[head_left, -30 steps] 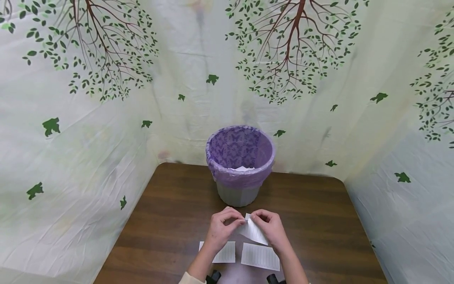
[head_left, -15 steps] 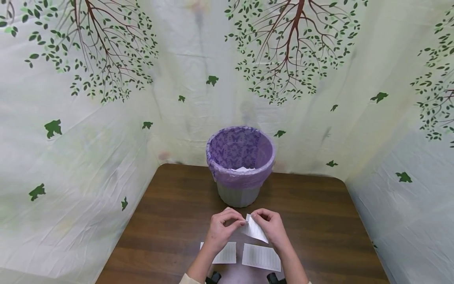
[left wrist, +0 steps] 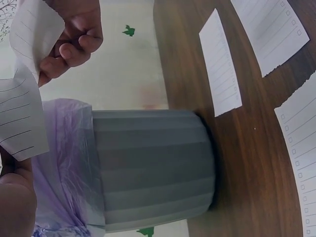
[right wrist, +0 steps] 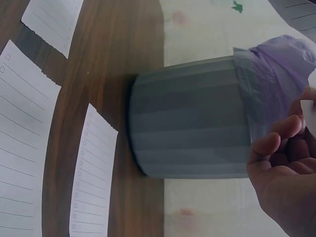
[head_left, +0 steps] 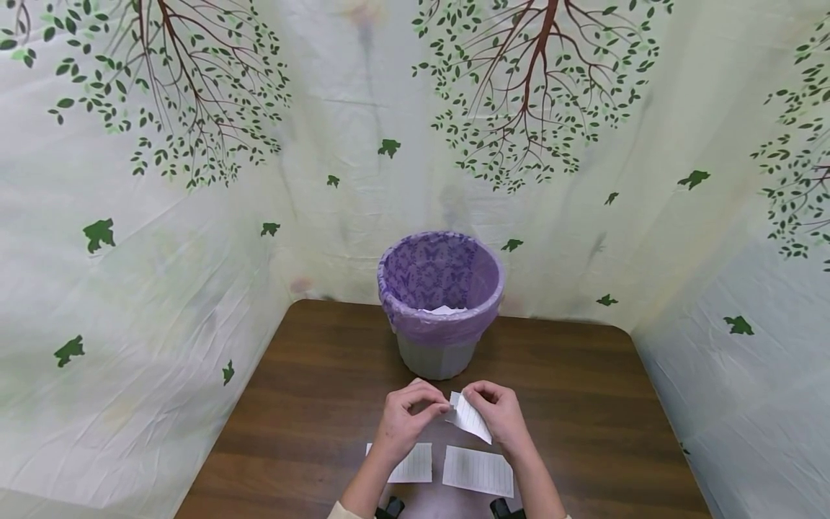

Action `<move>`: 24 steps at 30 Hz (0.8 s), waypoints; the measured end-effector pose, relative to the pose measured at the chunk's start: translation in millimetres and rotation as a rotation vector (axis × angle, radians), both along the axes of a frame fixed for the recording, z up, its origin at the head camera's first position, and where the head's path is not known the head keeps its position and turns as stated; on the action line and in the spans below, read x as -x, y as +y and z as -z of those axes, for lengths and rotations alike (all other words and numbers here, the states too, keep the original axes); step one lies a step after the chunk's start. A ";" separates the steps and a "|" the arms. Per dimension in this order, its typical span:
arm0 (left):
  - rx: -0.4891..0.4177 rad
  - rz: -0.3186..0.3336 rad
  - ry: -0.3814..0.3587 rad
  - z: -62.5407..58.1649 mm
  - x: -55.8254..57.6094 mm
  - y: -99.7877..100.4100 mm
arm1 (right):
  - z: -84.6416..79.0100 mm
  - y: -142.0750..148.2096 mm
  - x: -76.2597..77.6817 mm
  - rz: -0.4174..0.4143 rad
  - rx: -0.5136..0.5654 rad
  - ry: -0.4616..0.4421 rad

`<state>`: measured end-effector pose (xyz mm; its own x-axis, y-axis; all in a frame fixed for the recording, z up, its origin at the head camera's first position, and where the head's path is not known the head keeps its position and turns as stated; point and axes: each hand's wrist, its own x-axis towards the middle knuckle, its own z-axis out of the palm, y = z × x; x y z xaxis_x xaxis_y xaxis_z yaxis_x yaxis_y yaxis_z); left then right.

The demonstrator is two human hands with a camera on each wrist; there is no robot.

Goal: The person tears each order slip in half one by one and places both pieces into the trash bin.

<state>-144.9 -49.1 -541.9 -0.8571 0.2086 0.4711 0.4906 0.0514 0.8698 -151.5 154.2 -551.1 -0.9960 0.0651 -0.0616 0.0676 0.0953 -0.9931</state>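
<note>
In the head view my left hand (head_left: 403, 419) and right hand (head_left: 501, 418) are raised in front of the bin, each pinching a lined white sheet of paper (head_left: 472, 422). The left wrist view shows the paper (left wrist: 22, 118) bent and partly split between the hands; how far the tear runs I cannot tell. There, the curled fingers of the right hand (left wrist: 74, 49) hold the upper part, and the left hand (left wrist: 19, 200) grips the lower part. Seen from the right wrist, the right hand (right wrist: 289, 165) has curled fingers, with only bits of the paper (right wrist: 301, 15) visible.
Behind the hands stands a grey wastebasket (head_left: 436, 357) with a purple liner (head_left: 441, 328) and white paper inside. Torn lined pieces lie on the wooden table (head_left: 311, 404): a left one (head_left: 411, 463), a right one (head_left: 478, 472) and a third slip (left wrist: 220, 69). Printed cloth (head_left: 337, 238) surrounds the table.
The held paper has shifted slightly, its lower left corner moving right and a little up toward my right hand. Both hands stay nearly in place; the table pieces have not visibly moved.
</note>
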 end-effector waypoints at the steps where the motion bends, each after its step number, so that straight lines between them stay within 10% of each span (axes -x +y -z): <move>1: 0.001 -0.001 0.002 -0.4 -0.3 -0.1 | -0.1 0.3 0.2 0.001 0.002 -0.004; 24: -0.065 0.004 0.122 -10.9 -4.2 -7.1 | 7.5 12.3 5.5 0.062 -0.041 -0.001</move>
<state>-140.7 -56.2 -531.0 -0.7920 0.1778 0.5841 0.5928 -0.0052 0.8053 -157.0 166.5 -558.6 -0.9899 0.1290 -0.0589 0.0760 0.1319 -0.9883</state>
